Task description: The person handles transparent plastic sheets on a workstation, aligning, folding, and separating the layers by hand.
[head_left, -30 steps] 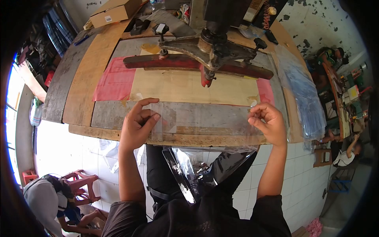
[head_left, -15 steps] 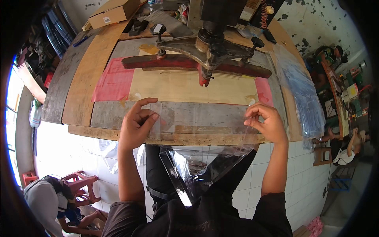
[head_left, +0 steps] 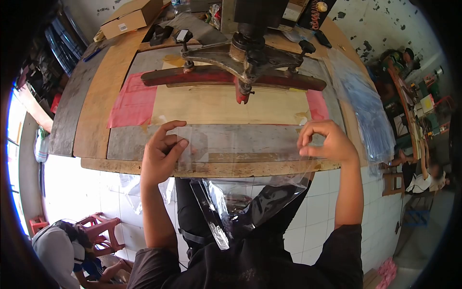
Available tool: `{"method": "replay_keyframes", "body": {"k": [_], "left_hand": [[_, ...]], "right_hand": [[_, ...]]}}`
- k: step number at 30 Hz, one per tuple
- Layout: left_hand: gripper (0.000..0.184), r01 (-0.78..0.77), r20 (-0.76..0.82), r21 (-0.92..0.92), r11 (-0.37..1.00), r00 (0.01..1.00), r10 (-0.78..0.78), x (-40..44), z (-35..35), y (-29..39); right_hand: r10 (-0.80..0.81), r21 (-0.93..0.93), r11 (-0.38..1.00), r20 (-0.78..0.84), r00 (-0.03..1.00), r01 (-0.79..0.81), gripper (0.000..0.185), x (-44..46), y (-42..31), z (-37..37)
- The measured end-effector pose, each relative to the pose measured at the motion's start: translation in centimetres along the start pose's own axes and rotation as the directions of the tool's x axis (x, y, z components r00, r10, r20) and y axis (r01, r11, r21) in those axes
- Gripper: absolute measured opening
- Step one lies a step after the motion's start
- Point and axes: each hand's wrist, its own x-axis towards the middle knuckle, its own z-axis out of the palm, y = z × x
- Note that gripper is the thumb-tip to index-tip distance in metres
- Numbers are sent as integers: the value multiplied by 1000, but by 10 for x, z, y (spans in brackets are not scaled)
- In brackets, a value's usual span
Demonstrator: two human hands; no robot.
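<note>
A clear plastic sheet [head_left: 240, 197] spans the space between my hands and hangs over the table's front edge onto my lap. My left hand [head_left: 166, 149] pinches its left side, index finger stretched out above. At the right, the thumb and fingertips of my right hand [head_left: 325, 139] are curled together on the sheet's other side. Beyond the hands lies a cream-coloured pad [head_left: 231, 108] with pink ends, under the long red bar [head_left: 207, 77] of a press.
The press head [head_left: 248, 53] stands over the table's middle. Stacked bluish plastic sheets [head_left: 365, 111] lie at the right edge. A cardboard box [head_left: 130, 20] is at the back left. One person [head_left: 60, 250] is low at left, others at far right.
My right hand has turned at the wrist, and its forearm has swung outward. The hanging plastic has shifted slightly. The view has moved a little, so the press appears further left.
</note>
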Motion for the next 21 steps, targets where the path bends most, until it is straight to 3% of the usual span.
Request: {"method": "replay_keyframes", "body": {"k": [4,7,21], "left_hand": [[38,-8,2,-32,999,1000,8,0,1,-1],[39,-16,-7,-54,998,1000,15,1,-1,-9],[39,-28,-13,-71,997,1000,27,1,-1,-13]], "right_hand": [[20,291,957,-107,994,12,16,-1,11,7],[39,338,941,-125,991,6,14,-5,19,11],[82,289,957,-164,983,-32,11,-10,13,19]]}}
